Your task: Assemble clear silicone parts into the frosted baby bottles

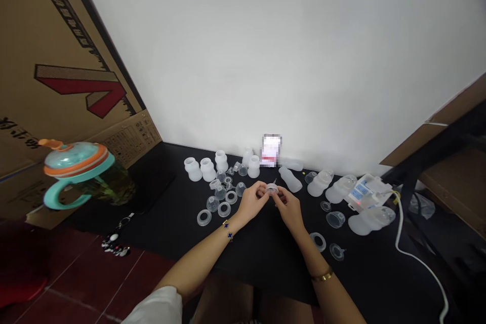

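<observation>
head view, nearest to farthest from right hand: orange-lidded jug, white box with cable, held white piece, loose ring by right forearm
1. Held white piece: touching the right hand
2. Loose ring: beside the right forearm
3. White box: farther right
4. Jug: far left

The fingers of the left hand [252,199] and right hand [289,206] partly hide the small whitish ring [272,189] between them, so its underside cannot be told. Pixelation blurs the phone [271,149]. Print on the white box [367,193] is too small to read. The left edge crops the large carton [23,35] and a red object [18,291].
</observation>
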Demonstrator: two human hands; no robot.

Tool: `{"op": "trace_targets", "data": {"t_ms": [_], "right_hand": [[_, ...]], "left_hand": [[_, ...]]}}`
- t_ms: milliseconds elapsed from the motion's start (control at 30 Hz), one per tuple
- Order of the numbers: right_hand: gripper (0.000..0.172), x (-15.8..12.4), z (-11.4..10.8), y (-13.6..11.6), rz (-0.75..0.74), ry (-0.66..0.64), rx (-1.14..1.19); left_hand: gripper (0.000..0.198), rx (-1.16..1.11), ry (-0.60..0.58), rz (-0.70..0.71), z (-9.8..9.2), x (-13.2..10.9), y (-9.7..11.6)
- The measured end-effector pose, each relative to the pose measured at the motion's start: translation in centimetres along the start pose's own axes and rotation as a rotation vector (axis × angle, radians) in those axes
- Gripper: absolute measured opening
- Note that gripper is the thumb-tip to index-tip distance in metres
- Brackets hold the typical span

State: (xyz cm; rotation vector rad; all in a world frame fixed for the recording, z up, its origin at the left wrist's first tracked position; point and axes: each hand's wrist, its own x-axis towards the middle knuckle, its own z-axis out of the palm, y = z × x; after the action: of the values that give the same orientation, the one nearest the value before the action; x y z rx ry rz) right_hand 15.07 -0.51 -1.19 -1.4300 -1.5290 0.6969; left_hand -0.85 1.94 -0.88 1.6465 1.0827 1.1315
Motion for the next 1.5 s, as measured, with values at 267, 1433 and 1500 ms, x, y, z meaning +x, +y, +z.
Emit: {"op": "trace_targets", "data": {"t_ms": [267, 1433, 1500], "right_hand": [[0.041, -0.1, 0.4, 0.6, -0.020, -0.016, -0.031], [0.032, -0.4, 0.2, -0.7, -0.072, -0.007, -0.106], [0.032, -0.5, 0.2, -0.7, -0.074, -0.006, -0.120]], "left_hand": [[0.020, 0.006, 0.012, -0.003, 0.0, 0.1, 0.0], [0.026, 0.150, 0.022, -0.016, 0.3, -0.4, -0.1], [0.026, 0.156, 0.023, -0.019, 0.3, -0.4, -0.2]]}}
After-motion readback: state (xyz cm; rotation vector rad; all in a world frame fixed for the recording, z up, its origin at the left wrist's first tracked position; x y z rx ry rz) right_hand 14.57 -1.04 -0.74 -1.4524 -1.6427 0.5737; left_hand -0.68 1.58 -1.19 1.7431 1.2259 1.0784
